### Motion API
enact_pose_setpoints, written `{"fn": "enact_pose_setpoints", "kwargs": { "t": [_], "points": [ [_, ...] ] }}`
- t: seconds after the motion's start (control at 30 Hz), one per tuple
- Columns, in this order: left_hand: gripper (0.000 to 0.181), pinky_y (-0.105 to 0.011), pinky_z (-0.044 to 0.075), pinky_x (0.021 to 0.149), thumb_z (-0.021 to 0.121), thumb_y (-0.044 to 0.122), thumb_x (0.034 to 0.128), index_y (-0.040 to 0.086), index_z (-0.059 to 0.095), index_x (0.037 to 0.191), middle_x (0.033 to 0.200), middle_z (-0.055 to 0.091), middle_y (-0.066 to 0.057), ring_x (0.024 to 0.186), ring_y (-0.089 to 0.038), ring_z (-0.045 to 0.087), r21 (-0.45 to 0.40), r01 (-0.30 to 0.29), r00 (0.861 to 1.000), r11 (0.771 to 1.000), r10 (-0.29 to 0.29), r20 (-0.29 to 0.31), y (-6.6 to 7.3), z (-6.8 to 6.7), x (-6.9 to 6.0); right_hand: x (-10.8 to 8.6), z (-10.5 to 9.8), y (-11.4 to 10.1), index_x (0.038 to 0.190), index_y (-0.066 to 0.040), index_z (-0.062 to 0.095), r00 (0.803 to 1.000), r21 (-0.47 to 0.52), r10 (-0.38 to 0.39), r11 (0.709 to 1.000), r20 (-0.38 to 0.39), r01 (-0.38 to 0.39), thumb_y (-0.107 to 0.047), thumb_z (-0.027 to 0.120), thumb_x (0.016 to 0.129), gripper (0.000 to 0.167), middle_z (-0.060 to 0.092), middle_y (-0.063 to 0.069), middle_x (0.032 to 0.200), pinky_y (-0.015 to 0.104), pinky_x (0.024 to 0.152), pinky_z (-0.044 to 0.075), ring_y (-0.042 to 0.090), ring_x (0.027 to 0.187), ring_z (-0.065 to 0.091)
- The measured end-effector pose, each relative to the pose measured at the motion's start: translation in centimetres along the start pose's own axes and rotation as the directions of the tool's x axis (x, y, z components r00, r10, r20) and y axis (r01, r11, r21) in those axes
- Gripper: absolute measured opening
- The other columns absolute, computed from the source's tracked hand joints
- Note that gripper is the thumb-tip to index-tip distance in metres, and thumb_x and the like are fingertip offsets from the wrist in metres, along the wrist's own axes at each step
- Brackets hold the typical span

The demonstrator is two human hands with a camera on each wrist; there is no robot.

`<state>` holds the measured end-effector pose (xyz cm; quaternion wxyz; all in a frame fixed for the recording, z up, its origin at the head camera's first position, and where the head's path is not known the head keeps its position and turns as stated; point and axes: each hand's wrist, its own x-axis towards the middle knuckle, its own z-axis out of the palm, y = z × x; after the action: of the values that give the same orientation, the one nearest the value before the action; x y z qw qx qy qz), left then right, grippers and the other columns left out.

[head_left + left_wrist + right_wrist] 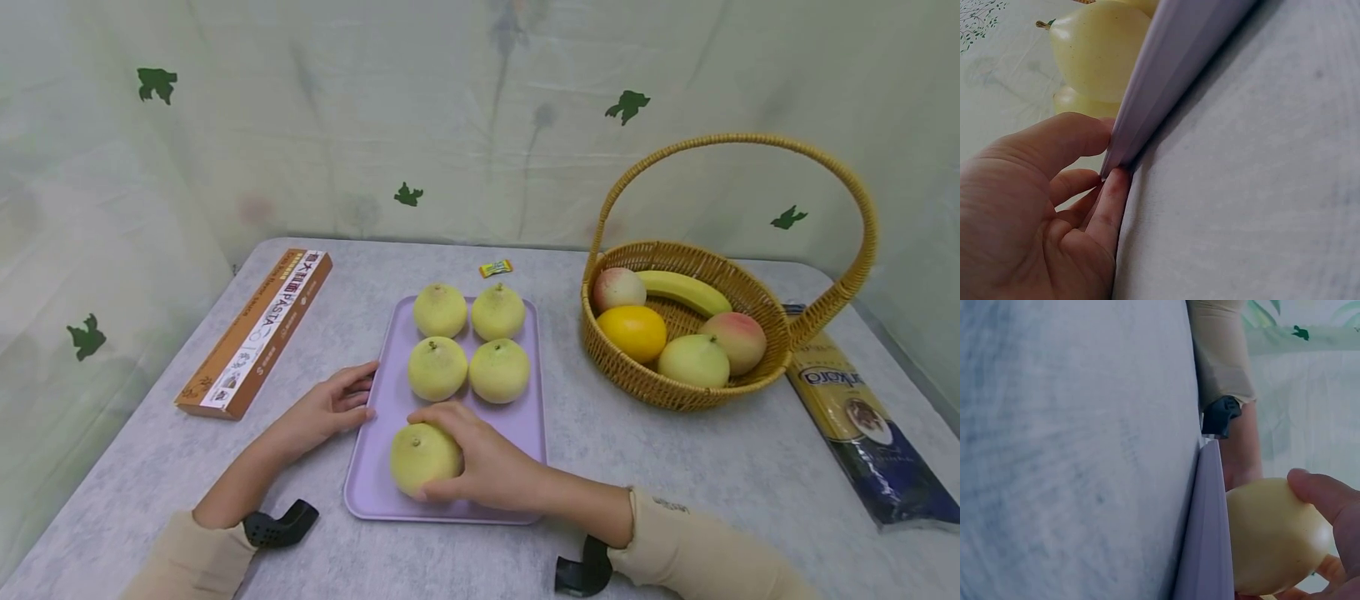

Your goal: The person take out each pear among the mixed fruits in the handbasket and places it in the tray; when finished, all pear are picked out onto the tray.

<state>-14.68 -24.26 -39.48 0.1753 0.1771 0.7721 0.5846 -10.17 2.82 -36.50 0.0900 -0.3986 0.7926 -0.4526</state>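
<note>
My right hand (487, 462) grips a pale yellow-green pear (418, 458), its thumb and fingers around the right side. The pear is over the near part of a lilac tray (375, 492); whether it touches the tray floor I cannot tell. Farther back on the tray several like pears (437, 369) stand in two columns, stems up. My left hand (330, 408) holds the tray's left edge. In the left wrist view its thumb (1079, 140) lies on the rim, with fingers below and against the edge.
Right of the tray stands a wicker basket (600, 358) with a tall handle, holding a banana, an orange-yellow fruit, peaches and another pear. A pasta box (255, 333) lies at left, a yellow candy (496, 268) behind the tray, and a pasta bag (870, 425) at far right.
</note>
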Motion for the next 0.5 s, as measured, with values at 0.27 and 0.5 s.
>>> {"fn": "enact_pose_setpoints", "kwargs": {
  "t": [0.27,0.5],
  "points": [
    [0.068,-0.019,0.041,0.086,0.059,0.004,0.0858,-0.005,0.020,0.140,0.135,0.026,-0.029,0.120,-0.042,0.034,-0.010,-0.006,1.000,1.000,0.006,0.002,0.0,0.1,0.0,-0.4,-0.7,-0.2,0.137,-0.018,0.031,0.997,0.006,0.024,1.000,0.077,-0.024,-0.038,0.071,0.076,0.076,0.033,-0.002,0.135,0.031,0.102,0.025,0.009,0.125,0.028],
    [0.068,-0.019,0.040,0.087,0.060,0.007,0.0859,-0.004,0.020,0.140,0.136,0.027,-0.027,0.121,-0.041,0.034,-0.001,-0.001,1.000,1.000,0.001,-0.004,0.1,0.1,0.0,-2.5,-5.2,-1.7,0.138,-0.017,0.029,0.998,0.000,-0.044,0.999,-0.054,0.044,-0.030,0.069,0.079,0.072,0.031,-0.001,0.139,0.036,0.101,0.028,0.015,0.125,0.031]
  ]
}}
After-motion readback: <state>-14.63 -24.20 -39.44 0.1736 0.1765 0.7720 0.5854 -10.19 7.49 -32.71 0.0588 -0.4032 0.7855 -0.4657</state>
